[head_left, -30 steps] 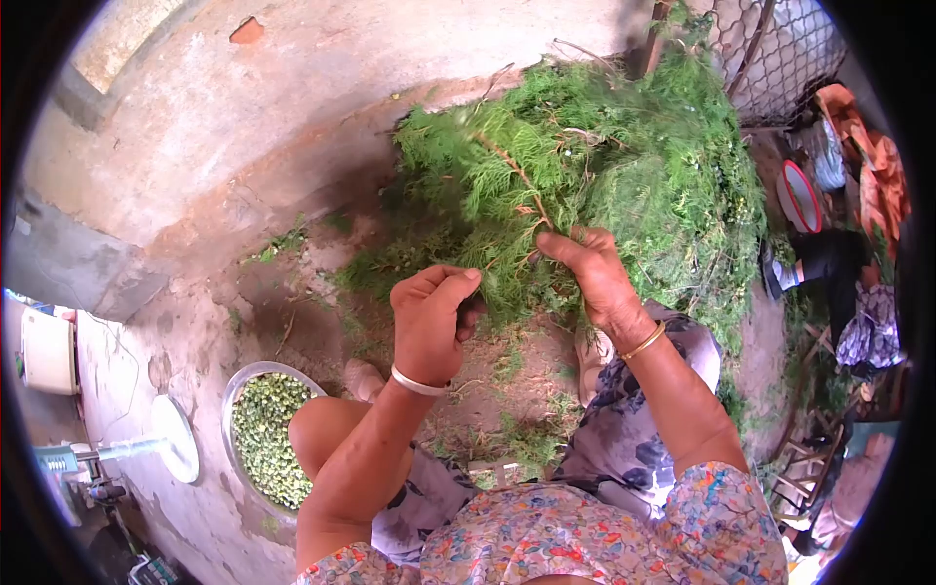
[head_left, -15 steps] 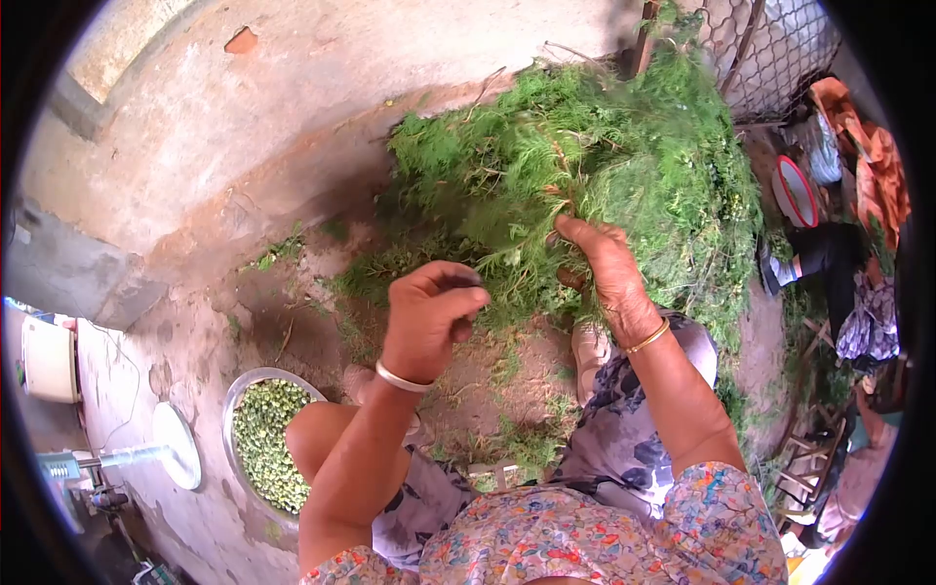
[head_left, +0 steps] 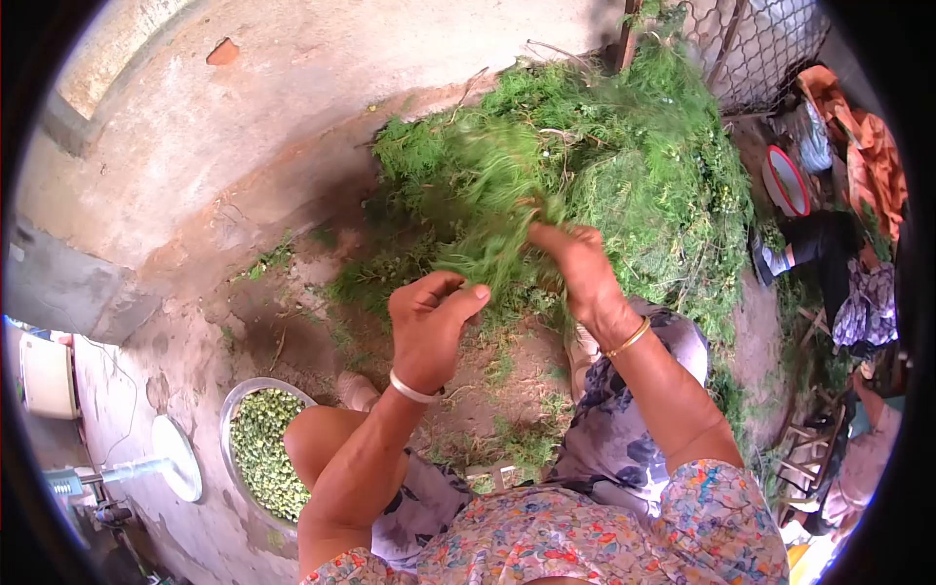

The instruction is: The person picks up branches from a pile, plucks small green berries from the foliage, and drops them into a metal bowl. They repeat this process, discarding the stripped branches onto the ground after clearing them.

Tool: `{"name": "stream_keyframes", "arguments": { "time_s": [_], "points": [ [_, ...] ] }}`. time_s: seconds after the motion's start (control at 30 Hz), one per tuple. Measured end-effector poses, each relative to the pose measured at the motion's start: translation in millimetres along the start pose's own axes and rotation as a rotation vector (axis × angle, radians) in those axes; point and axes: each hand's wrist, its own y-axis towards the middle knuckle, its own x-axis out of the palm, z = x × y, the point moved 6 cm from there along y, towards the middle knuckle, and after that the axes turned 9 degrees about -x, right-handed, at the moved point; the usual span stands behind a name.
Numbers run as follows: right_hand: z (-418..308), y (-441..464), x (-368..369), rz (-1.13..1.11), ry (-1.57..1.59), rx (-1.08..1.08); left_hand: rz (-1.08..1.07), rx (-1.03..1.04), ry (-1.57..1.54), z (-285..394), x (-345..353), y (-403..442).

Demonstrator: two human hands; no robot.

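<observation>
My right hand [head_left: 575, 268] is closed on a leafy green branch [head_left: 507, 185], whose upper part is smeared by motion. My left hand [head_left: 429, 322] is just left of the branch's lower sprigs, thumb and fingers pinched together; whatever is between them is too small to make out. Behind both hands a large pile of green branches [head_left: 663, 185] leans along the wall. To the lower left, a round metal basin [head_left: 230, 429] holds many small green pieces.
A white fan [head_left: 177, 458] stands at the left. At the right are a red-rimmed basin [head_left: 786, 181], orange cloth [head_left: 850, 146], a wooden stool [head_left: 807, 453] and parts of other people. A wall [head_left: 263, 117] and wire mesh [head_left: 746, 58] stand behind.
My right hand has moved slightly left and the branch in it has swung and blurred. My left hand stays near its place, fingers still pinched. The view has shifted a little.
</observation>
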Motion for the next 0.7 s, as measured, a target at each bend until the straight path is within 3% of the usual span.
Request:
{"name": "stream_keyframes", "arguments": {
  "time_s": [0.07, 0.17, 0.2, 0.33, 0.47, 0.53, 0.57, 0.7],
  "points": [
    [-8, 2, -18, 0.218, 0.120, 0.055, 0.003, -0.027, -0.047, 2, -8, -5],
    [-19, -3, -25, 0.307, 0.241, 0.119, -0.067, -0.104, -0.188, 4, -17, -5],
    [-15, 1, -26, 0.172, 0.342, 0.118, -0.113, -0.142, -0.292, 1, -16, -3],
    [-24, -10, -22, 0.206, 0.506, 0.106, -0.224, -0.257, -0.561, -15, -7, 0],
    [-17, -10, -21, 0.172, 0.550, 0.111, -0.215, -0.252, -0.568, -15, -9, -1],
    [-14, -9, -21, 0.178, 0.511, 0.137, -0.077, -0.163, -0.247, -7, -16, 3],
    [-12, -9, -21, 0.183, 0.472, 0.162, -0.076, -0.164, -0.247, -8, -16, 5],
    [-9, -12, -24, 0.285, 0.369, 0.204, -0.062, -0.305, -0.157, -20, -10, 9]
  ]
}}
